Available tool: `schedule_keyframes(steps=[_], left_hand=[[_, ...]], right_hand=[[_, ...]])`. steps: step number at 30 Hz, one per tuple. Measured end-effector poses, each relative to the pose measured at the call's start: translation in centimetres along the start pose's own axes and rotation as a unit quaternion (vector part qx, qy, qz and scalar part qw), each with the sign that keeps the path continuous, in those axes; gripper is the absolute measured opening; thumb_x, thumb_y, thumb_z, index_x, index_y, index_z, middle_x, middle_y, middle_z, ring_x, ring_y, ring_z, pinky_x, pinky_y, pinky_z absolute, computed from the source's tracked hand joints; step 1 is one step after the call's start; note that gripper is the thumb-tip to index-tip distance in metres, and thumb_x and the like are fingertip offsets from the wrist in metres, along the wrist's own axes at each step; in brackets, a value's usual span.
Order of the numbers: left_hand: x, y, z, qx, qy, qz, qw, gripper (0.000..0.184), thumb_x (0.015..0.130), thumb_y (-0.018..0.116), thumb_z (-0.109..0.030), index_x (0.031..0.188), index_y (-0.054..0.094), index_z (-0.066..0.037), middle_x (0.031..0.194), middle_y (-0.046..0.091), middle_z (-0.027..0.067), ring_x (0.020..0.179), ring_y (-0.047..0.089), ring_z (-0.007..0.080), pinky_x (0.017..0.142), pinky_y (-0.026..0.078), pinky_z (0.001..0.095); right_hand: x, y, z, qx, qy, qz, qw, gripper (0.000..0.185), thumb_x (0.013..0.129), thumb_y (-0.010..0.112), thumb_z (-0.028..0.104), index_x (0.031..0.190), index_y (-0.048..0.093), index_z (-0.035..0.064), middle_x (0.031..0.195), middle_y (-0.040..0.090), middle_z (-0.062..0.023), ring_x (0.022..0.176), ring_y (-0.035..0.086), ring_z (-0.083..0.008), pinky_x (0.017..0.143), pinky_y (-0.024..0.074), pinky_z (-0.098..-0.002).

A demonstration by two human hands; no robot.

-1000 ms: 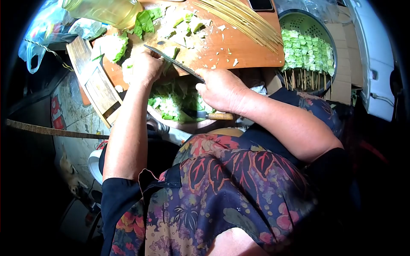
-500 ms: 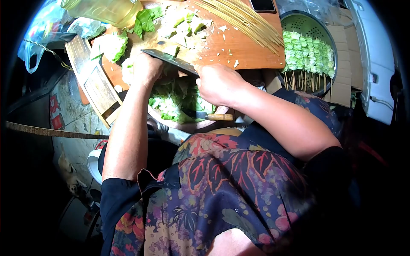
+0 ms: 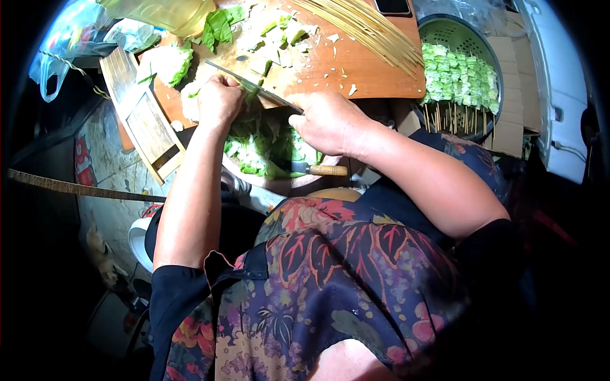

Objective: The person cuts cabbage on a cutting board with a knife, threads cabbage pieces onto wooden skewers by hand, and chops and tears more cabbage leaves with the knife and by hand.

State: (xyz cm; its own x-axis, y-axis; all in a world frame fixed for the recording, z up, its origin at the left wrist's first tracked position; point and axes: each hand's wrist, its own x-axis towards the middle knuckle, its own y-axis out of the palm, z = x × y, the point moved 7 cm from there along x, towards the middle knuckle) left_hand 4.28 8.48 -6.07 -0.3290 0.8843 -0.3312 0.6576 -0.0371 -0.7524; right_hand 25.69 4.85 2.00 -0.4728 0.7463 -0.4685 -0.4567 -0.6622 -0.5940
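My right hand (image 3: 330,124) is wrapped around the handle of a cleaver (image 3: 257,87), its blade slanting up and left across the near edge of the cutting board (image 3: 375,73). Close to the blade, my left hand (image 3: 220,101) has its fingers curled against a piece of green cabbage leaf (image 3: 249,96); the fingertips are partly hidden. Beneath both hands, a basin (image 3: 298,185) holds cut cabbage (image 3: 251,149) and a second knife with a wooden handle (image 3: 327,170). Chopped cabbage pieces (image 3: 279,32) lie scattered on the board.
Bamboo skewers (image 3: 362,32) lie on the board near a phone (image 3: 393,6). On the right, skewered cabbage (image 3: 459,76) fills part of a colander (image 3: 445,28). A wooden slicer (image 3: 143,117), a large cabbage chunk (image 3: 171,63) and a yellowish container (image 3: 159,14) are at the left.
The cleaver has turned so its blade shows edge-on, with its tip slightly higher. The green piece formerly beyond the blade lies on the board. My left fingers have shifted slightly.
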Motion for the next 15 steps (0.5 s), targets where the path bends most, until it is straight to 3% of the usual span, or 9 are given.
schedule_keyframes(steps=[1, 3, 9, 13, 15], left_hand=[[0.3, 0.3, 0.2, 0.000, -0.001, 0.001, 1.000, 0.019, 0.082, 0.060, -0.020, 0.088, 0.063, -0.003, 0.078, 0.068, 0.0138, 0.073, 0.067, 0.0235, 0.071, 0.051, 0.0338], [0.8, 0.4, 1.0, -0.045, -0.018, -0.015, 0.999, 0.013, 0.081, 0.066, -0.005, 0.089, 0.057, -0.002, 0.074, 0.062, 0.0051, 0.058, 0.059, 0.0127, 0.053, 0.051, 0.0259], [0.7, 0.2, 0.8, -0.042, -0.052, 0.015, 0.998, 0.011, 0.082, 0.064, -0.005, 0.085, 0.054, -0.001, 0.073, 0.062, 0.0072, 0.056, 0.059, 0.0135, 0.051, 0.051, 0.0266], [0.4, 0.1, 0.4, -0.048, -0.055, 0.020, 0.997, 0.011, 0.082, 0.064, -0.004, 0.083, 0.053, -0.002, 0.073, 0.062, 0.0078, 0.056, 0.059, 0.0134, 0.052, 0.052, 0.0265], [0.2, 0.1, 0.3, -0.058, -0.057, 0.007, 0.997, 0.012, 0.081, 0.064, -0.002, 0.081, 0.052, -0.004, 0.071, 0.060, 0.0061, 0.057, 0.059, 0.0136, 0.052, 0.052, 0.0267]], right_hand=[[-0.1, 0.3, -0.2, -0.002, 0.015, 0.023, 1.000, 0.035, 0.088, 0.055, 0.020, 0.119, 0.059, 0.0058, 0.091, 0.065, -0.0223, 0.089, 0.063, -0.0373, 0.082, 0.0494, -0.0427], [-0.1, 0.8, -0.7, -0.004, 0.030, 0.046, 0.998, 0.037, 0.087, 0.055, 0.019, 0.122, 0.058, 0.0064, 0.092, 0.065, -0.0218, 0.089, 0.063, -0.0367, 0.082, 0.0496, -0.0422], [1.0, 0.6, -1.1, 0.010, 0.045, 0.094, 0.995, 0.026, 0.087, 0.053, 0.018, 0.103, 0.064, 0.0010, 0.079, 0.065, -0.0214, 0.081, 0.064, -0.0343, 0.077, 0.0494, -0.0405], [1.6, 1.3, -1.3, 0.024, 0.077, 0.108, 0.991, 0.026, 0.087, 0.054, 0.018, 0.104, 0.064, 0.0012, 0.081, 0.065, -0.0221, 0.083, 0.064, -0.0347, 0.078, 0.0492, -0.0408], [1.8, 1.5, -1.2, 0.030, 0.054, 0.069, 0.996, 0.027, 0.087, 0.054, 0.019, 0.106, 0.063, 0.0020, 0.084, 0.065, -0.0227, 0.085, 0.064, -0.0351, 0.079, 0.0488, -0.0413]])
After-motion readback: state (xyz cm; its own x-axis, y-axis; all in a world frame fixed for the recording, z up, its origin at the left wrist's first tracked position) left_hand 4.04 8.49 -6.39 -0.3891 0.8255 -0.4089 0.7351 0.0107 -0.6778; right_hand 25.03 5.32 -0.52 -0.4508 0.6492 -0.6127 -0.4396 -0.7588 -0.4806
